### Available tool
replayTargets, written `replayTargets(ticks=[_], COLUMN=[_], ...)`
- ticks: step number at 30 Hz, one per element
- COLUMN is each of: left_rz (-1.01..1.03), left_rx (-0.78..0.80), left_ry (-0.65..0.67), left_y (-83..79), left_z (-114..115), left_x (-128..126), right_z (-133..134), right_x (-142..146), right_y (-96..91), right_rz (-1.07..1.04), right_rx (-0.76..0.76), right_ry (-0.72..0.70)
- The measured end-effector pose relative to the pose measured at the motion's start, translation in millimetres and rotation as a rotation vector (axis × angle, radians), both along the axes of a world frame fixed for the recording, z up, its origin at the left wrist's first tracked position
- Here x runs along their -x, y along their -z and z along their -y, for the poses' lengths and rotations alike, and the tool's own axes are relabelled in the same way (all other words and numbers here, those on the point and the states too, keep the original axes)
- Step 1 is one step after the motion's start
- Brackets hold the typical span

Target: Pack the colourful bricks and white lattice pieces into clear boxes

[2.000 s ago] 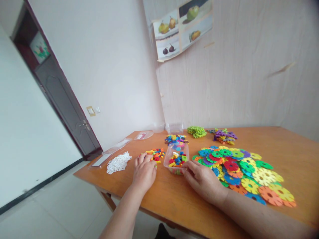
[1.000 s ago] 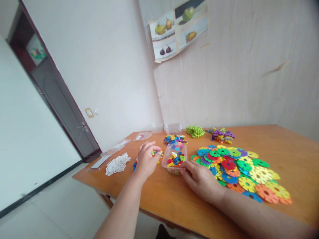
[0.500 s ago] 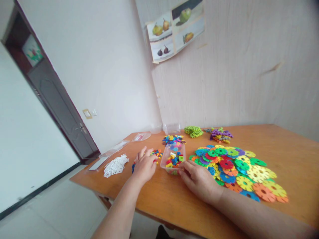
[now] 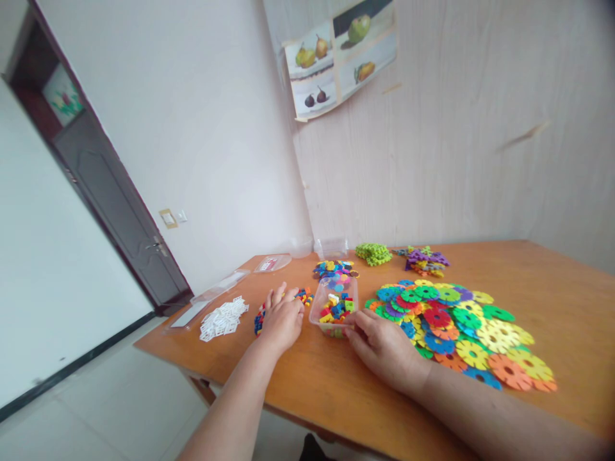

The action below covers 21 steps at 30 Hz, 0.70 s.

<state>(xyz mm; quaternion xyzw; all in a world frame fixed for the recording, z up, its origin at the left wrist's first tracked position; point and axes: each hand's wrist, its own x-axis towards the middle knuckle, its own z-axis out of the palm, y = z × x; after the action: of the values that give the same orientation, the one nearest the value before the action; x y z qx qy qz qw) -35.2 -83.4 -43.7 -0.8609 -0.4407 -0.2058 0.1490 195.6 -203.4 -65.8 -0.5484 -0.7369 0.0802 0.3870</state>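
Note:
My left hand [image 4: 282, 318] lies palm down on the wooden table [image 4: 327, 378], fingers stretched over a small heap of tiny coloured bricks [image 4: 302, 295]; more of them peek out at its left [image 4: 260, 318]. My right hand [image 4: 384, 346] rests to the right, its curled fingers touching the near edge of a clear plastic box [image 4: 335, 306] holding small coloured bricks. The box stands between both hands.
A big spread of colourful flower-shaped discs [image 4: 461, 323] covers the table right of the box. Farther back lie a mixed pile of pieces [image 4: 335, 269], green pieces [image 4: 373, 253] and purple ones [image 4: 425, 259]. White lattice pieces [image 4: 223, 317] and clear lids [image 4: 218, 288] sit near the left edge.
My left hand lifted, reached over the loose bricks and came back down flat on them, dragging some toward me. My right hand stayed at the box.

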Motion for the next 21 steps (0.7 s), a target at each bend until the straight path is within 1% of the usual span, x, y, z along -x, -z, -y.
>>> replayTargets(ticks=[3,6,9,11,14,16,18,21], left_rz=[0.161,0.391,0.596,0.660,0.677,0.660,0.601,0.398], left_rx=[0.019,0.089,0.166,0.221,0.276,0.260,0.196,0.066], left_ry=[-0.003,0.017,0.091,0.164,0.269,0.274,0.204,0.046], left_y=[-7.3,-20.6,-36.3,-45.9,-55.1,-56.0,-52.2,-39.9], left_z=[-5,-10,-11,-11,-11,-13,-15,-15], left_x=[-1,-6,-14,-20,-25,-24,-20,-9], right_z=[0,-1,0,-1,-1,-1,0,0], right_x=[0,0,-1,-1,-1,-1,-1,-1], right_y=[1.0,1.9,1.9,1.6,1.0,0.7,0.8,1.2], right_rz=[-0.002,-0.005,-0.007,-0.003,0.004,0.002,-0.003,-0.012], right_rx=[-0.002,-0.004,-0.003,-0.001,0.003,0.009,0.013,0.010], right_ry=[-0.004,-0.011,-0.012,-0.012,-0.009,-0.006,-0.006,-0.013])
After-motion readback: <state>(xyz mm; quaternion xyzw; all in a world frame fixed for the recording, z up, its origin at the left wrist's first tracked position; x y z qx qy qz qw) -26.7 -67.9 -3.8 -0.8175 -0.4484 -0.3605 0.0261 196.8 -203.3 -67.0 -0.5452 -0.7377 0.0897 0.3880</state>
